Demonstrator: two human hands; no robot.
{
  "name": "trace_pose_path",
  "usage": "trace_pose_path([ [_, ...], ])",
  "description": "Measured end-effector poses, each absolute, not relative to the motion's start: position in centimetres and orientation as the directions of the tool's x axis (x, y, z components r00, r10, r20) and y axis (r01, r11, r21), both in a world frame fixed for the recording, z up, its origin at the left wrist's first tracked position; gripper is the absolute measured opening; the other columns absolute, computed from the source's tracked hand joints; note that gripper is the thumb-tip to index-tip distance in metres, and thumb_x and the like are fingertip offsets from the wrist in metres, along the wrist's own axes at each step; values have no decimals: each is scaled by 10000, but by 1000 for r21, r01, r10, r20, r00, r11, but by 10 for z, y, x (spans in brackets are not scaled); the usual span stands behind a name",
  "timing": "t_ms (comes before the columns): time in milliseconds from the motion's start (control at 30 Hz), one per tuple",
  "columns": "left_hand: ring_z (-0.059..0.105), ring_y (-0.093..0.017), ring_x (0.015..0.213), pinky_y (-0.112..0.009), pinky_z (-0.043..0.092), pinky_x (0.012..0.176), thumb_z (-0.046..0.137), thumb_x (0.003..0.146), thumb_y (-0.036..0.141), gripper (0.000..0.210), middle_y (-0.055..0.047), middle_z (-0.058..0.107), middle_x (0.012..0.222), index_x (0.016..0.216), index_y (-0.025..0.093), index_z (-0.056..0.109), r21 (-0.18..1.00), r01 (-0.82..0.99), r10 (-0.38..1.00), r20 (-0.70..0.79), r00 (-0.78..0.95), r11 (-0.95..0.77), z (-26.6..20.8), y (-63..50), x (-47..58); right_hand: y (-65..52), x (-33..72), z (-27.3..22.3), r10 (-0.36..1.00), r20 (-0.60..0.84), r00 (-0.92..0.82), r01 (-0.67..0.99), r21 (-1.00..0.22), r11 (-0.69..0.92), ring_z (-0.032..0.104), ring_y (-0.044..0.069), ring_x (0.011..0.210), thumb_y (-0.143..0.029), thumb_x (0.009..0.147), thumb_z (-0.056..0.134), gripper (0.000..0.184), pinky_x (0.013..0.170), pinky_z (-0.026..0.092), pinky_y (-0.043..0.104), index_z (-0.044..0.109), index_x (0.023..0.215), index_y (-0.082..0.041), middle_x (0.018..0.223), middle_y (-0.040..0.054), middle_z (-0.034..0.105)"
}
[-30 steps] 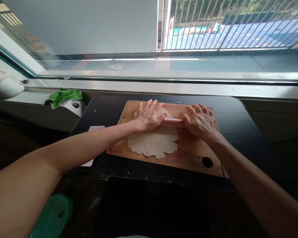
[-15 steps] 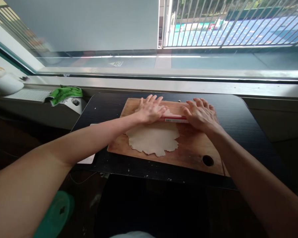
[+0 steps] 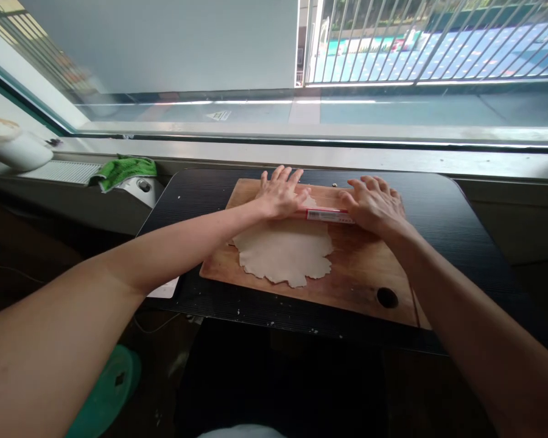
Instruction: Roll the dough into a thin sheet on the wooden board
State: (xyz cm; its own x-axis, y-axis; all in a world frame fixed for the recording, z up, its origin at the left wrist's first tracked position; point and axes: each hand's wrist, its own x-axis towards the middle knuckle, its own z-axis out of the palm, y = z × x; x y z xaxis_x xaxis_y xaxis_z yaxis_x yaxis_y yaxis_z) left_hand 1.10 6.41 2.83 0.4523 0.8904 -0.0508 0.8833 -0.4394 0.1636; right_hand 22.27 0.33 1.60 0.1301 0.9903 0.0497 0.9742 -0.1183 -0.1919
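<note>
A sheet of pale dough (image 3: pixel 285 252) with a ragged edge lies flat on a wooden cutting board (image 3: pixel 356 274). Across its far part runs a pinkish rolling pin (image 3: pixel 331 215) with a printed label showing between my hands. My left hand (image 3: pixel 281 193) presses on the pin's left end, fingers stretched and spread. On the other end rests my right hand (image 3: pixel 375 202), its palm down and fingers extended forward. Both ends of the pin are hidden beneath the palms.
The board sits on a black table (image 3: pixel 442 231) below a window. Left of it are a green cloth (image 3: pixel 124 171) on a radiator and a white pot (image 3: pixel 21 149). A teal bin (image 3: pixel 112 389) stands on the floor. Crumbs dot the table's front edge.
The rolling pin has turned, so more of its label faces me. Both hands have slid slightly forward over it, with the fingers reaching farther. The camera view has shifted a little.
</note>
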Motion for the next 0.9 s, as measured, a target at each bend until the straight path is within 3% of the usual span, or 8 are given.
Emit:
trace_pose_path([
  [167, 169, -287, 1546, -565, 129, 1240, 281, 1001, 500, 648, -79, 309, 1650, 1582, 212, 297, 165, 917, 926, -45, 374, -363, 33, 81, 17, 26, 222, 24, 973, -55, 223, 948, -219, -230, 336, 383, 1428, -551, 947, 342, 633, 1132, 303, 596, 503, 1454, -209, 1549, 157, 428],
  [367, 238, -318, 1520, -556, 183, 1226, 241, 991, 594, 679, -62, 355, 1631, 1562, 242, 344, 168, 850, 852, -84, 517, -499, 26, 46, 4, -19, 221, 13, 992, 114, 61, 992, -120, -48, 344, 339, 1421, -492, 989, 263, 527, 1151, 283, 574, 626, 1293, -260, 1460, 109, 534],
  [533, 159, -287, 1550, -562, 136, 1242, 278, 997, 524, 677, -82, 289, 1659, 1588, 194, 283, 168, 927, 934, -70, 351, -336, 32, 88, 20, 31, 225, 21, 978, -36, 204, 961, -183, -207, 315, 342, 1446, -543, 964, 308, 626, 1158, 289, 550, 519, 1449, -208, 1554, 134, 430],
  [633, 167, -281, 1549, -562, 138, 1241, 267, 1003, 504, 656, -83, 295, 1656, 1581, 194, 296, 179, 924, 933, -61, 354, -339, 32, 86, 19, 31, 223, 27, 969, -86, 232, 955, -170, -244, 338, 350, 1433, -554, 955, 322, 630, 1150, 307, 548, 516, 1446, -212, 1549, 136, 434],
  [767, 246, -299, 1517, -553, 193, 1224, 248, 994, 578, 660, -70, 379, 1616, 1550, 239, 357, 195, 853, 859, -79, 506, -484, 25, 53, 5, -7, 221, 20, 997, 9, 74, 989, -130, -72, 396, 332, 1379, -518, 972, 265, 530, 1126, 325, 570, 631, 1275, -282, 1435, 95, 548],
  [900, 220, -299, 1524, -554, 180, 1226, 293, 998, 527, 628, -68, 364, 1624, 1551, 236, 356, 164, 882, 893, -14, 450, -442, 25, 66, 11, 6, 225, 17, 992, 73, 103, 983, -162, -90, 327, 345, 1436, -518, 970, 283, 554, 1138, 306, 579, 601, 1338, -253, 1515, 113, 479],
])
